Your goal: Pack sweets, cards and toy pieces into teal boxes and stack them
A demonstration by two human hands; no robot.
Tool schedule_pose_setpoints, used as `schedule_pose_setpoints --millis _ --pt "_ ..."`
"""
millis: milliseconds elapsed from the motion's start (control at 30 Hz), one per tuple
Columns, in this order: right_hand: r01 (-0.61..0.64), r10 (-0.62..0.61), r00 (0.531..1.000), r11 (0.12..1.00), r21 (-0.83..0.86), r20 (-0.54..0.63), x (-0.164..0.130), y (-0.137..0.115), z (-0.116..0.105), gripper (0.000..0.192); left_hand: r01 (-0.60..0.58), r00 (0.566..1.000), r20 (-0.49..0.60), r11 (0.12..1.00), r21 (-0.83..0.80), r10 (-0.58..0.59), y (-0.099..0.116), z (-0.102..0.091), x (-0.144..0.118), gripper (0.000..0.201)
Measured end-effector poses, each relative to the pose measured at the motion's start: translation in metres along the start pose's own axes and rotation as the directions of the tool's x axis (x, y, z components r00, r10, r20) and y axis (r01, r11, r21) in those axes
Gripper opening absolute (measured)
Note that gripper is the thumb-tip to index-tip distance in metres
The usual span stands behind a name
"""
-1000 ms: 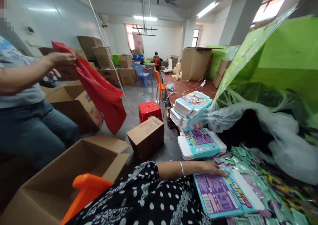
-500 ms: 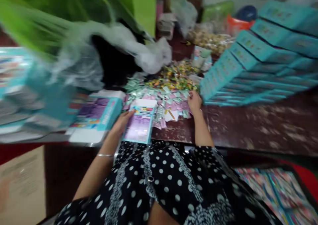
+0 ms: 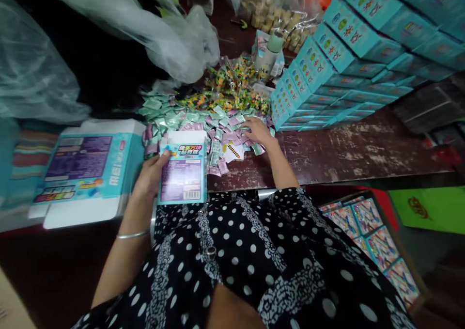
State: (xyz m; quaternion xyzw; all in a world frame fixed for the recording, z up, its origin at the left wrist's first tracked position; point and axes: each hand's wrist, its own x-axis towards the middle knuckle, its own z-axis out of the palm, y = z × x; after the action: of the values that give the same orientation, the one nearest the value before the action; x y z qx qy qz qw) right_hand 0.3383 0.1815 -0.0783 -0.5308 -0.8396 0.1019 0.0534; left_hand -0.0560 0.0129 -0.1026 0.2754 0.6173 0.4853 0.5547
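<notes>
My left hand [image 3: 149,176] grips a teal and purple carton [image 3: 182,174] by its left side, thumb on the printed face and white top flap up. Its underside fingers are hidden. My right hand [image 3: 257,130] reaches onto a heap of small pink and green sachets [image 3: 191,117], fingers apart and touching the sachets; nothing held is visible there. Just below those fingertips lies a white card [image 3: 232,151] with a yellow and dark strip printed on it. Behind the sachets are clear packets of orange, yellow and green bits [image 3: 236,84].
Stacked teal boxes [image 3: 308,74] rise at the right. Flattened cartons [image 3: 83,164] lie at the left, below cloudy plastic bags [image 3: 178,43]. A pale green-capped bottle [image 3: 269,57] stands behind. A box of colourful packs [image 3: 370,232] sits lower right.
My right hand has moved left, from the right edge of the sachets toward the middle of the heap. My left hand still holds the carton. The camera view has shifted and become sharper.
</notes>
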Motion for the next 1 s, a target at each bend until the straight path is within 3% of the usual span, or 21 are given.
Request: schedule_pose_setpoints --millis 100,200,333,400,500,600,667,767,867,1000 --pt "-0.03 0.033 0.998 0.998 -0.056 0.049 -0.004 0.006 -0.017 0.028 0.027 1.0 -0.012 1.0 -0.008 -0.027 0.001 0.0 -0.001 0.047" --pt "0.011 -0.01 1.0 1.0 -0.029 0.02 0.008 -0.007 -0.023 0.029 0.036 0.999 -0.027 0.999 -0.014 -0.037 0.002 0.001 -0.002 0.053" --pt "0.145 -0.144 0.989 0.989 0.024 -0.021 0.041 -0.048 -0.007 0.049 0.045 0.998 -0.037 0.999 -0.017 -0.045 0.005 0.004 -0.004 0.074" --pt "0.159 -0.159 0.987 0.987 -0.015 0.01 0.052 -0.069 0.001 0.061 0.046 0.998 -0.035 0.999 -0.018 -0.047 0.007 0.005 -0.005 0.085" --pt "0.201 -0.195 0.976 0.978 -0.064 0.093 0.051 -0.087 0.006 0.062 0.048 0.998 -0.034 0.999 -0.021 -0.049 0.009 0.006 -0.007 0.091" --pt "0.276 -0.266 0.949 0.96 -0.04 0.168 0.038 -0.083 0.0 0.053 0.056 0.998 -0.03 0.998 -0.028 -0.057 0.01 0.006 -0.007 0.09" --pt "0.25 -0.24 0.955 0.967 -0.041 0.175 0.036 -0.074 -0.007 0.047 0.062 0.998 -0.025 0.997 -0.034 -0.063 0.01 0.006 -0.007 0.091" --pt "0.143 -0.136 0.987 0.987 -0.072 0.089 0.049 -0.061 -0.017 0.051 0.061 0.998 -0.028 0.997 -0.035 -0.062 0.009 0.007 -0.006 0.094" --pt "0.209 -0.208 0.978 0.975 -0.078 0.018 0.08 -0.057 -0.018 0.052 0.057 0.998 -0.028 0.998 -0.032 -0.058 0.009 0.008 -0.007 0.094" --pt "0.284 -0.255 0.942 0.952 -0.115 0.217 0.123 -0.062 -0.013 0.091 0.047 0.999 -0.015 0.999 -0.028 -0.047 0.011 0.009 -0.009 0.094"
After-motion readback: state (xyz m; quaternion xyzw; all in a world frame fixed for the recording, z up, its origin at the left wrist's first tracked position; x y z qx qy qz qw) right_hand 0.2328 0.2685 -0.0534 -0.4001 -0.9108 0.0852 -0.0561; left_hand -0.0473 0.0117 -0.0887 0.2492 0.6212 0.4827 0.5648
